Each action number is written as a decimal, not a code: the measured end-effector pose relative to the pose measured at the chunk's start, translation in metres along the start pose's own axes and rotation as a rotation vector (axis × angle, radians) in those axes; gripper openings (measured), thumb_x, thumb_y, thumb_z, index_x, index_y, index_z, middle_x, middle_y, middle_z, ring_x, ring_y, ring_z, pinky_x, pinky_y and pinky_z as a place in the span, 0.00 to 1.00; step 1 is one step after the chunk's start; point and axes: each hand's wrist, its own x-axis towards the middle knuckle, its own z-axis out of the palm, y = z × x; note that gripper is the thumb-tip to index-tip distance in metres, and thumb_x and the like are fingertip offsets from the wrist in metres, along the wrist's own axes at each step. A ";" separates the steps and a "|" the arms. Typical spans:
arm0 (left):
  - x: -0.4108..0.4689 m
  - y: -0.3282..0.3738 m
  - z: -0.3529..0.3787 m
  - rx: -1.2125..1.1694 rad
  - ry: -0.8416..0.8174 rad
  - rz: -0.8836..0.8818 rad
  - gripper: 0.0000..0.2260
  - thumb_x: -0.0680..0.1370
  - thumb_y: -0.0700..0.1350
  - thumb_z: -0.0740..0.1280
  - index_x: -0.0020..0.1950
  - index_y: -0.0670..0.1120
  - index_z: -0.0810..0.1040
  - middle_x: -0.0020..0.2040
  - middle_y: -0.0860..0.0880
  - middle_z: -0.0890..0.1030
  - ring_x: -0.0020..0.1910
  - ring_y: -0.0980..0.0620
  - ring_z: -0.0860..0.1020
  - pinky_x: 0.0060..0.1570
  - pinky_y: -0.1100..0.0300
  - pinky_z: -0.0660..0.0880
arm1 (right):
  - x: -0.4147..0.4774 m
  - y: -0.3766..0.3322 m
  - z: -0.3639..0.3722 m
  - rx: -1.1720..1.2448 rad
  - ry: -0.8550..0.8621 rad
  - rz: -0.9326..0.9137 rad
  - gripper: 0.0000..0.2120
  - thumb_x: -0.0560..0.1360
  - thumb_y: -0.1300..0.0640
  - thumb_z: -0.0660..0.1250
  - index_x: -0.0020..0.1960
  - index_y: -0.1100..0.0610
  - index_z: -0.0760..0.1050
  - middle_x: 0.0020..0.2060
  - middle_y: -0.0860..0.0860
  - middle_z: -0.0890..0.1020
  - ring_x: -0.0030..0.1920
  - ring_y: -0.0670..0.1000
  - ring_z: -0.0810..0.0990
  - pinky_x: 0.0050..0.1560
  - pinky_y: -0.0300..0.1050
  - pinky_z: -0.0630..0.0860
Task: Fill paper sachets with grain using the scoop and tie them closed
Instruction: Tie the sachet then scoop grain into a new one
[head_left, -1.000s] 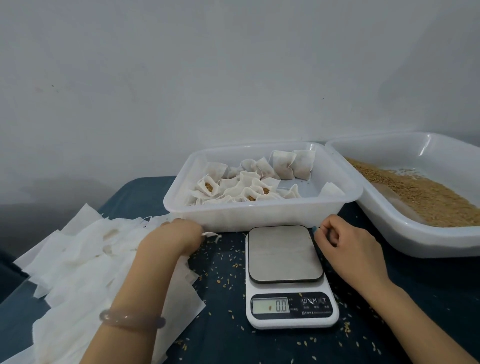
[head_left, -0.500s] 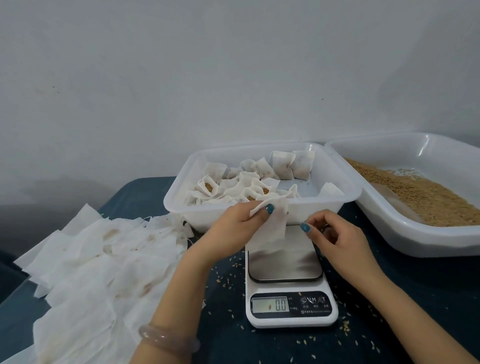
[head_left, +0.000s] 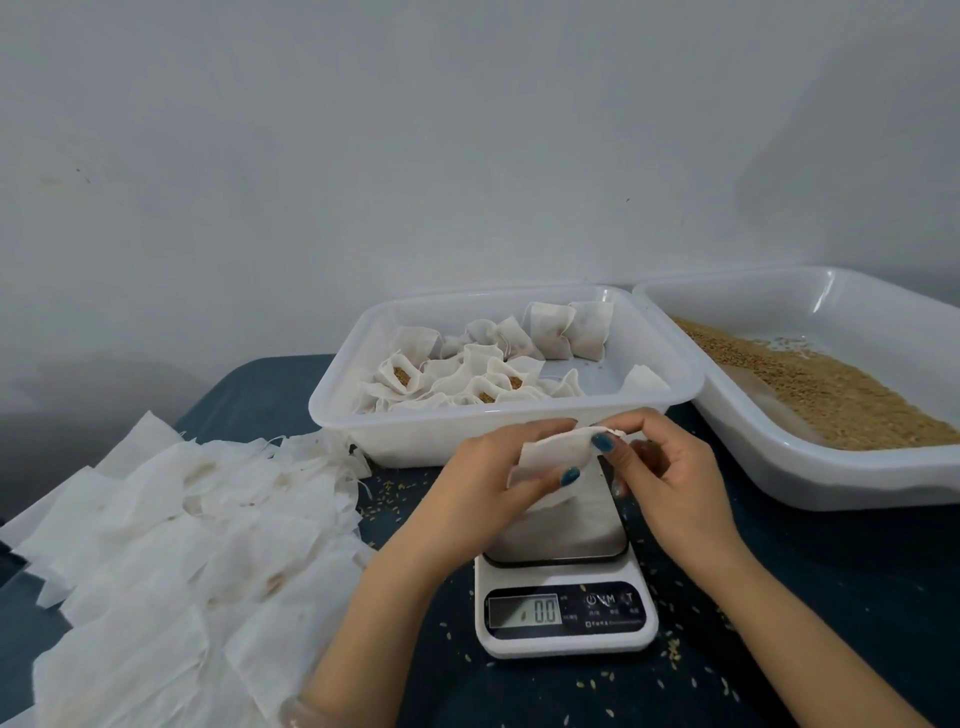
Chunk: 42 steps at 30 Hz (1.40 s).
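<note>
Head view: left hand (head_left: 483, 470) and right hand (head_left: 672, 467) both pinch one flat sachet (head_left: 553, 452) above the scale (head_left: 566, 631), just before the sachet tray (head_left: 467, 418) and its near rim, with the grain tray (head_left: 779, 470) close on the right.

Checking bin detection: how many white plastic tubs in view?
2. The sachet tub sits behind the scale; the grain tub is to its right, cut off by the frame edge. No others seen.

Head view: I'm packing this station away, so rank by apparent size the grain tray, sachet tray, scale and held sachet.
1. The grain tray and the sachet tray look alike, and the frame edge cuts off the grain tray, so they stay unranked.
2. The scale, clearly smaller.
3. The held sachet, smallest.
</note>
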 end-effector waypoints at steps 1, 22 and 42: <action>-0.001 -0.001 -0.001 -0.003 0.062 0.009 0.17 0.78 0.50 0.71 0.67 0.56 0.78 0.62 0.63 0.80 0.61 0.67 0.75 0.58 0.73 0.69 | 0.001 0.001 -0.001 -0.009 0.021 0.006 0.06 0.74 0.50 0.68 0.47 0.51 0.80 0.30 0.45 0.80 0.27 0.44 0.77 0.33 0.30 0.72; -0.010 0.013 -0.001 0.335 0.334 0.217 0.24 0.74 0.43 0.75 0.65 0.60 0.71 0.42 0.58 0.77 0.41 0.59 0.78 0.40 0.57 0.79 | -0.002 -0.004 0.001 0.029 0.039 -0.082 0.04 0.72 0.52 0.69 0.46 0.48 0.81 0.40 0.42 0.83 0.34 0.46 0.83 0.32 0.35 0.77; -0.010 0.019 -0.003 0.505 0.333 0.306 0.05 0.76 0.41 0.73 0.52 0.46 0.82 0.43 0.50 0.79 0.37 0.49 0.78 0.30 0.52 0.76 | -0.005 -0.002 -0.002 -0.430 -0.097 -0.436 0.13 0.82 0.47 0.59 0.59 0.52 0.76 0.54 0.46 0.74 0.46 0.41 0.77 0.42 0.39 0.80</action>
